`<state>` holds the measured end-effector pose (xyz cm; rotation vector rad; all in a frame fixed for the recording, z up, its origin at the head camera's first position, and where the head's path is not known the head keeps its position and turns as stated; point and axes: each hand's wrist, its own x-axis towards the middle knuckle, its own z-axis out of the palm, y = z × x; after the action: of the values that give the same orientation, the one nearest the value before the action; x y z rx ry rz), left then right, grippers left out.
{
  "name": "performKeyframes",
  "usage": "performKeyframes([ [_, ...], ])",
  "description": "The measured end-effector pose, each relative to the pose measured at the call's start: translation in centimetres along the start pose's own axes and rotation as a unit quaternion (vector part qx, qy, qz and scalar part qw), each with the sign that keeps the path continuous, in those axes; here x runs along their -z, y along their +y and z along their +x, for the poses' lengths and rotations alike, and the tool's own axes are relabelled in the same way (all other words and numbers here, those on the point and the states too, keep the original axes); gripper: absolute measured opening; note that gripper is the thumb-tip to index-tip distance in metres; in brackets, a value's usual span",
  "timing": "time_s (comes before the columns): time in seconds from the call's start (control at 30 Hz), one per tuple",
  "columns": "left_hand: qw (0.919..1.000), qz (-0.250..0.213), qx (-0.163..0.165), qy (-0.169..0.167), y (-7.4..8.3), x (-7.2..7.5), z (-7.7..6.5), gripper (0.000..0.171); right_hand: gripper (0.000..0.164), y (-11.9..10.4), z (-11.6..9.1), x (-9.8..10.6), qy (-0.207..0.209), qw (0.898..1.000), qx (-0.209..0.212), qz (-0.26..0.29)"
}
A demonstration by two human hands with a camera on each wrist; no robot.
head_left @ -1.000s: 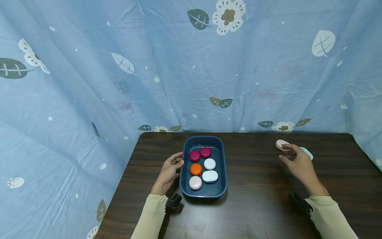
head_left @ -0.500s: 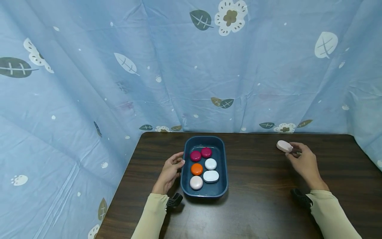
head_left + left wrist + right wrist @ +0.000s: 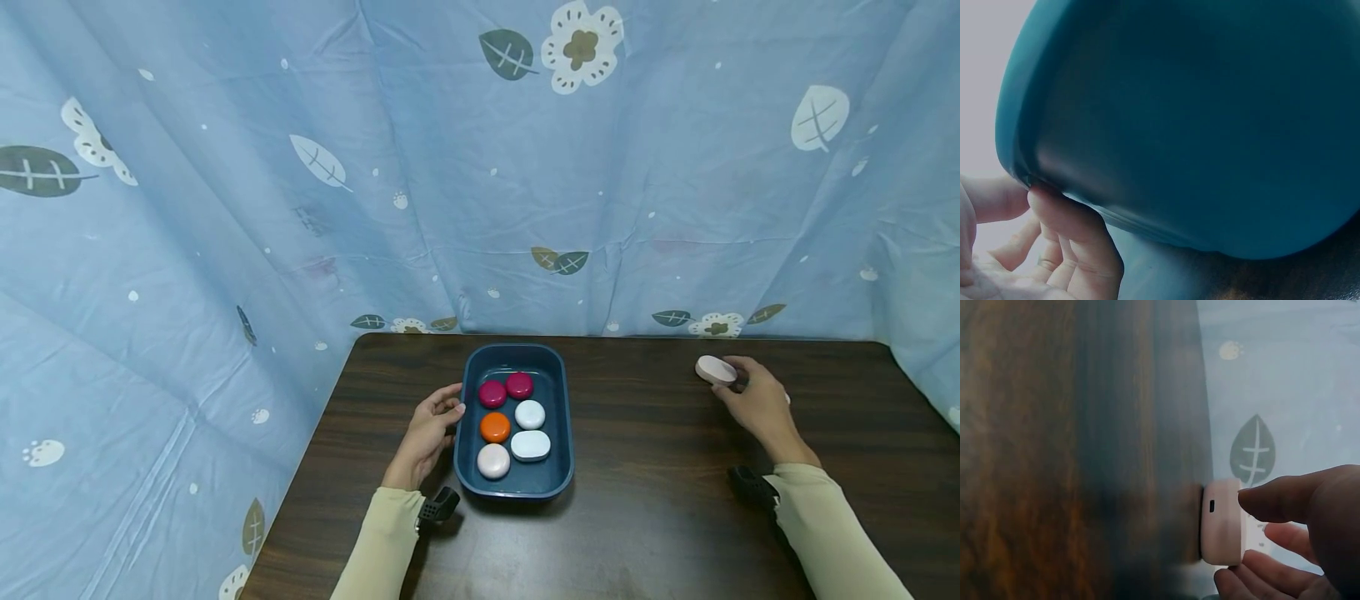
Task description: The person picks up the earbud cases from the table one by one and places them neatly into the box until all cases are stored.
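A dark blue rectangular tray (image 3: 551, 358) stands on the table, left of centre. My left hand (image 3: 426, 433) holds its left rim, thumb and forefinger meeting at the edge of the tray wall (image 3: 1197, 125) in the left wrist view. Inside lie two magenta discs (image 3: 506, 389), an orange disc (image 3: 495, 427), a white disc (image 3: 529, 414), a white oval piece (image 3: 530, 446) and a pale pink disc (image 3: 493, 461). At the back right, my right hand (image 3: 763, 408) pinches a pale pink oval case (image 3: 712, 369). A small dark slot shows in the side of this case (image 3: 1219, 522).
A sliver of a small whitish thing (image 3: 787, 398) peeks out behind my right hand, mostly hidden. The dark wooden table (image 3: 630, 533) ends at the back against a blue patterned curtain (image 3: 450, 167). Black straps with cameras (image 3: 438, 505) sit at both wrists.
My right hand has moved from over the pale mint piece to the pink case's right side, its fingers now at the case. The left hand and tray stay put.
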<state>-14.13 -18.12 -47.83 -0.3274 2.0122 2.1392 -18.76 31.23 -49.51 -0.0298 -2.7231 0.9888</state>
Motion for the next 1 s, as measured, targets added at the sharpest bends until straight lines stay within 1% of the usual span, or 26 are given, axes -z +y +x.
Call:
performKeyframes([
  [0.23,1.0000,0.003,-0.001,0.000,-0.1,0.0,0.1,0.042,0.056,0.6,1.0,-0.3,-0.023,1.000,0.006,-0.010],
  [0.37,1.0000,0.004,0.000,0.001,-0.1,0.1,0.1,0.042,0.056,0.7,1.4,-0.7,-0.024,1.000,0.015,-0.014],
  [0.53,1.0000,0.004,-0.002,-0.001,-0.1,0.1,0.1,0.042,0.054,0.4,1.4,-1.4,-0.021,0.999,0.033,-0.013],
  [0.67,1.0000,0.003,-0.004,-0.003,-0.1,0.2,0.1,0.042,0.051,-0.6,1.1,-2.0,-0.023,0.999,0.036,-0.011],
  [0.87,1.0000,0.003,-0.004,-0.002,-0.2,0.3,0.1,0.042,0.051,-1.9,0.5,-2.8,-0.039,0.999,0.028,-0.012],
  [1.0,1.0000,0.001,-0.002,-0.003,-0.2,0.3,0.2,0.042,0.051,-3.3,0.1,-3.2,-0.045,0.998,0.036,-0.011],
])
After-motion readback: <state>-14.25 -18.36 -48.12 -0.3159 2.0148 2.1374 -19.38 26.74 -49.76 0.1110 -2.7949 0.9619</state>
